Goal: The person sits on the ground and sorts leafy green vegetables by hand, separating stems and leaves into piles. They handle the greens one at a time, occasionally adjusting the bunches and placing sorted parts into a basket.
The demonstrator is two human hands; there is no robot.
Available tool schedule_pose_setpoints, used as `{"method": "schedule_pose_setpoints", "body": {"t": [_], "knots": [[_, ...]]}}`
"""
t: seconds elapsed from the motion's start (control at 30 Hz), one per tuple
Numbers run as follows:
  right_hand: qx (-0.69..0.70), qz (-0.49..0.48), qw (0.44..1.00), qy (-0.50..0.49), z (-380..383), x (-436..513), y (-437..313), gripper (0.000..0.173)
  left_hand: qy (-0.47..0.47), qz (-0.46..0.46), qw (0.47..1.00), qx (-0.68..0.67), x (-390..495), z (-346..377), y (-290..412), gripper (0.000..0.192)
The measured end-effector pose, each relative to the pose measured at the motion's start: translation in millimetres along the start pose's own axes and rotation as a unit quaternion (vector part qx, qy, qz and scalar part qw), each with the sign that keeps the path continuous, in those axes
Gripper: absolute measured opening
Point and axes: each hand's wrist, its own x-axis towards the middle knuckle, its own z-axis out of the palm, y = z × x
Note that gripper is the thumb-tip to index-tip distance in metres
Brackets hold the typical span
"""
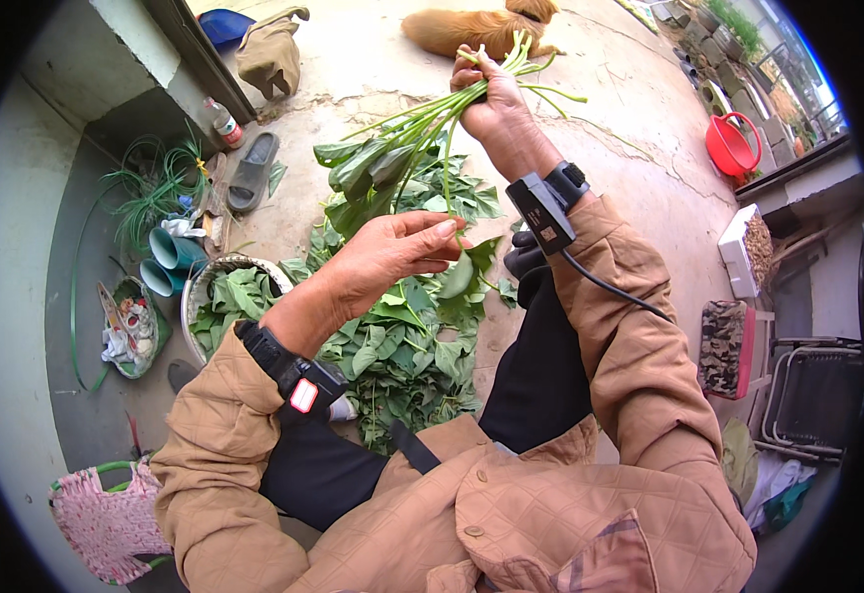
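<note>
My right hand (492, 100), raised ahead of me, grips a bunch of long green stems (432, 111). Broad leaves (365, 174) hang from the bunch toward the left. Below it, my left hand (387, 256) has thumb and fingertips around one thin stem (447, 178) that runs down from the bunch. A leaf (461, 278) dangles just under those fingertips. On the floor between my legs lies a large heap of leafy greens (402, 356), partly covered by my left hand. A round basket (192, 311) holding leaves (235, 300) stands left of the heap, near my left wrist.
A brown dog (461, 31) lies at the far side. To the left are a grey slipper (252, 174), a plastic bottle (223, 122), rubber boots (172, 256) and green strapping (154, 185). A red basket (728, 144), white foam box (739, 252) and folding chair (813, 400) stand right.
</note>
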Motion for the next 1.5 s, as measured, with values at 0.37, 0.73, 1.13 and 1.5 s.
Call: {"method": "schedule_pose_setpoints", "body": {"t": [0.37, 0.73, 1.13, 1.5], "knots": [[-0.022, -0.014, 1.000, 0.015, -9, 8, -9, 0.023, 0.016, 0.004, 0.989, -0.147, -10, -5, 1, 0.019], [0.003, 0.016, 0.999, 0.033, -2, 5, -19, 0.018, 0.051, 0.030, 0.997, -0.058, -17, -2, 0, 0.025], [-0.017, 0.002, 0.999, 0.041, -2, 2, -12, 0.017, 0.059, 0.044, 0.996, -0.051, -15, -3, -2, 0.020], [0.049, 0.028, 0.998, -0.023, -7, 0, -15, 0.015, 0.073, 0.070, 0.993, 0.055, -16, -1, -1, 0.022]]}}
